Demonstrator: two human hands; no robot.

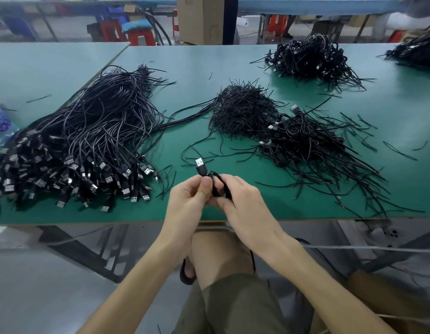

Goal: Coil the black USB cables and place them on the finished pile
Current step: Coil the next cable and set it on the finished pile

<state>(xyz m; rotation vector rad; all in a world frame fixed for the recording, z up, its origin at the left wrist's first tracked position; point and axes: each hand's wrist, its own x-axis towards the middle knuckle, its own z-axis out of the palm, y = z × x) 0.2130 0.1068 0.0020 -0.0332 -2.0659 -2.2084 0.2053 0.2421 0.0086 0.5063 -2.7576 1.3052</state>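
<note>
Holding one thin black USB cable [202,169] between both hands, low centre of the frame, just over the near edge of the flat green table top [185,68].

- Left hand [188,197]: thumb and fingers are pinching the cable just under its silver-tipped plug, which is pointing up and away from the person.
- Right hand [244,201]: fingers are curling round the bunched loops of the same cable, grasping them against the left thumb. The two hands are touching. Loops are mostly hidden, so I cannot tell how tight the coil is or whether anything is binding it.
- Large loose heap of uncoiled black cables [76,141] is lying at the left of the frame, plugs fanning toward the near edge, leads trailing toward upper centre.
- Bristly mound of short black wire ties [242,112] is sitting at centre.
- Pile of coiled black cables [305,143] is lying just right of that mound and touching it, tails spreading toward the lower right. It is well apart from the hands.
- Two more dark cable piles are sitting further back, one at upper right [308,56] and one at the right edge [416,51].
- Red plastic stools [141,38] and a brown cardboard box [199,18] are standing beyond the table, top of frame.
</note>
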